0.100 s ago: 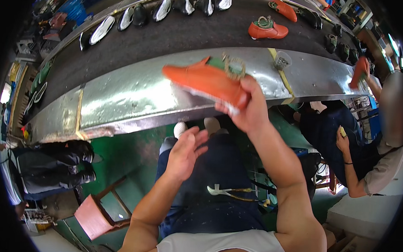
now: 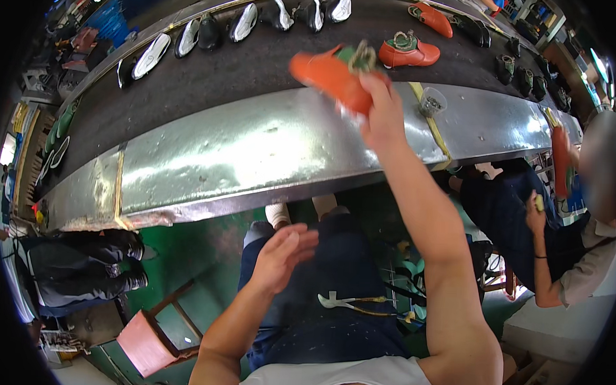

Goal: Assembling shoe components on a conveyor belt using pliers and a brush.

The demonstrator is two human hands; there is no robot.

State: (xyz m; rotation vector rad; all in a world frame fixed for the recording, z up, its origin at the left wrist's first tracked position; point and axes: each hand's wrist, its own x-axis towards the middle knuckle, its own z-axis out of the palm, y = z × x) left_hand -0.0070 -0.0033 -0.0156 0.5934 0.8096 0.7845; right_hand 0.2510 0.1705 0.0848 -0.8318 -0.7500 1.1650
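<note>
right hand clamped on the shoe, over the surface; left hand empty, loosely uncurled. looks like a carrying step; setting it down would call for avoiding the second shoe.

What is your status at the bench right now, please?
Right hand gripping orange shoe at heel end, toe pointing left. Left hand open, nothing visible in it. Clear cup on metal ledge, right of shoe, not touching.
</note>
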